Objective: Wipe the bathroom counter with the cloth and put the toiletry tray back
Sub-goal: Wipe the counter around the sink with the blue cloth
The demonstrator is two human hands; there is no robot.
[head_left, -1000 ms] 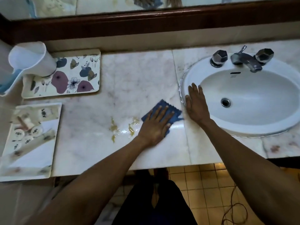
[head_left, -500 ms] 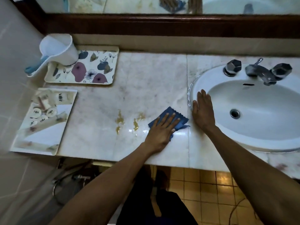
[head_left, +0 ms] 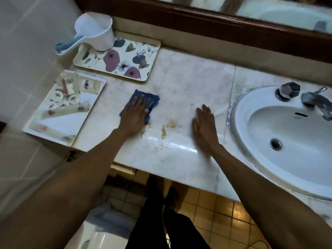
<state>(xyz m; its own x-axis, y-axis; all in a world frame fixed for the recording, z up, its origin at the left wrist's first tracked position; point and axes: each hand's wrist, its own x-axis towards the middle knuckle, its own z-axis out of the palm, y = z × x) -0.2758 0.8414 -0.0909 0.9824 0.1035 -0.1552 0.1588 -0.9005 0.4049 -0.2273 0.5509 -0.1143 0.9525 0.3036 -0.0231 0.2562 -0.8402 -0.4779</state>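
- Blue scallop-edged cloth (head_left: 153, 101) lies flat on the white marble worktop (head_left: 188, 81), left of centre. It is near the toiletry tray but not touching it.
- Left hand (head_left: 134, 116) presses down on the cloth. Its grip is apart, with fingers straight and spread and nothing pinched.
- Right hand (head_left: 204, 128) rests palm-down on the bare worktop between the cloth and the sink. Its grip is also apart and holds nothing.
- Yellow-brown stains (head_left: 169, 125) sit between the two hands, just beside the cloth's near right corner. A wet sheen lies in front of them, so this patch looks not yet wiped.
- Risk 1: the cloth is only pressed, not gripped. On the wet film it could bunch up or slide out from under the palm.
- Risk 2: one pass through the stains may smear them outward rather than lift them.
- White rectangular toiletry tray (head_left: 60, 125) carries small toiletries, too blurred to identify. It stands at the worktop's left end and seems to overhang the edge.
- Risk 3: a leftward stroke could knock that tray off or topple its load.
- Risk 4: setting the tray back on wet marble would trap moisture under it.
- Floral rectangular tray (head_left: 143, 67) with a white plastic scoop (head_left: 95, 31) stands at the back left, and the white oval sink (head_left: 241, 112) lies to the right. Both are well clear of the cloth.
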